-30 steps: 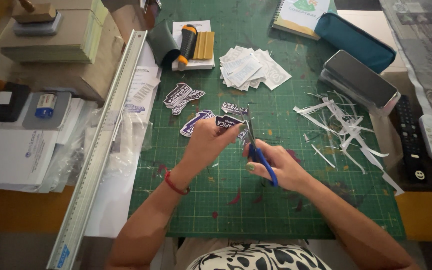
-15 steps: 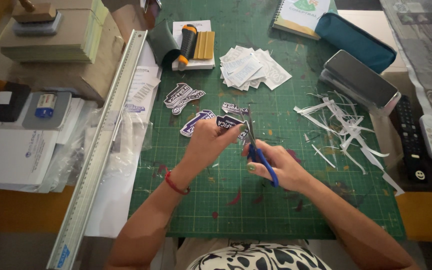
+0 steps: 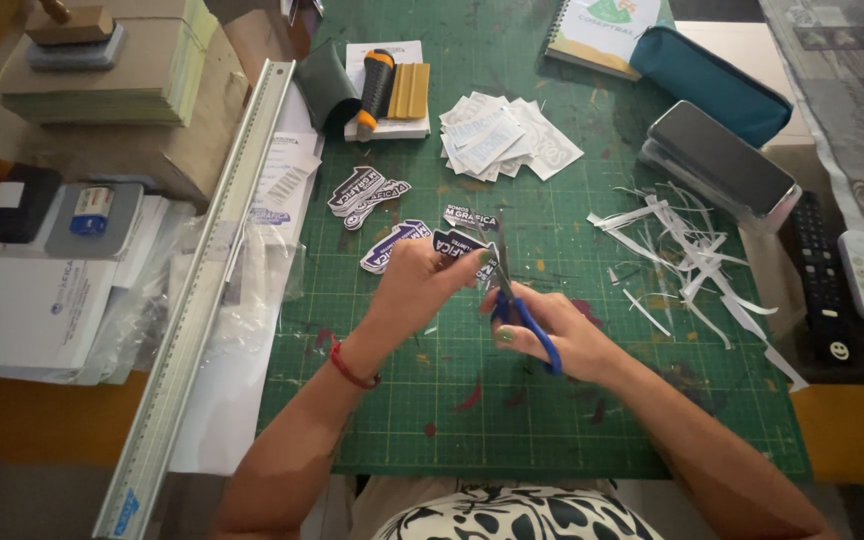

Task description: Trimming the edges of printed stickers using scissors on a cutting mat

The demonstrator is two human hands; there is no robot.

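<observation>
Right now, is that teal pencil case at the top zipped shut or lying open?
Cannot tell. The teal pencil case lies flat beside the spiral notebook with nothing spilling out, but its zipper is too small to make out.

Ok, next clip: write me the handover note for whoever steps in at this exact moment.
Left hand pinches a dark sticker above the green cutting mat.
Right hand works blue-handled scissors, blades at the sticker's edge.
Done: cut stickers lie further up the mat, white trimmings on the right.
Left: the held sticker's trim; a white pile of sheets waits at the top.
</observation>
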